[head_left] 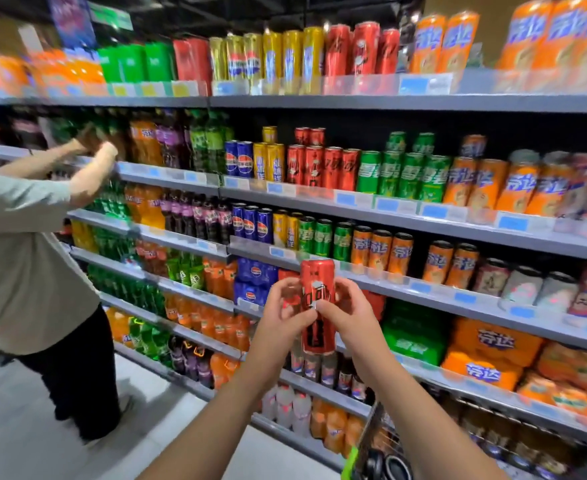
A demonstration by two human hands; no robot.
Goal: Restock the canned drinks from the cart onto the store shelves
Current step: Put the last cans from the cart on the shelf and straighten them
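Red can (317, 301) with black lettering, upright, both hands' grip

Both hands, left (287, 315) and right (349, 315), grip an upright red can (317, 289) before the stocked shelves (406, 103), above the cart (371, 441).

Lighting: bright, even, overhead; dark ceiling, shadowed shelf (406, 103) recesses. Blur: heavy at the frame edges, least about the two-handed hold on the can (317, 299). Distortion: wide-angle, shelf lines splaying outward from there.
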